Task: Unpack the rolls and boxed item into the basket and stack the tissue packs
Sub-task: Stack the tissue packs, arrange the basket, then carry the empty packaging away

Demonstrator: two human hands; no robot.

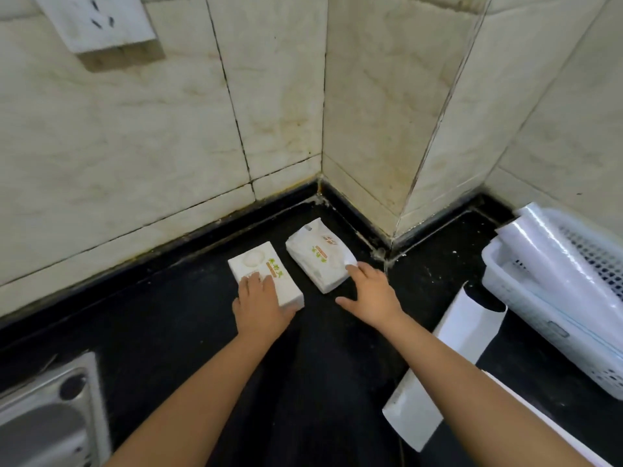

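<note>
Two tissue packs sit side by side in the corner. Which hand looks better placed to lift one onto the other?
Probably the left hand: it lies flat on top of the left tissue pack, fingers over it. The right hand only touches the near corner of the right tissue pack, so it would need to re-grip first.

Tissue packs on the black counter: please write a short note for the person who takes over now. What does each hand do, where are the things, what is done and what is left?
Left hand: lies flat on the left tissue pack, no closed grip.
Right hand: open, fingertips touching the near corner of the right tissue pack.
Both packs lie side by side on the counter near the wall corner, apart, not stacked.
White basket at the right already holds the plastic-wrapped rolls; the boxed item cannot be made out.
An empty white bag lies flat beside the basket.
Left: put one pack on the other.
</note>
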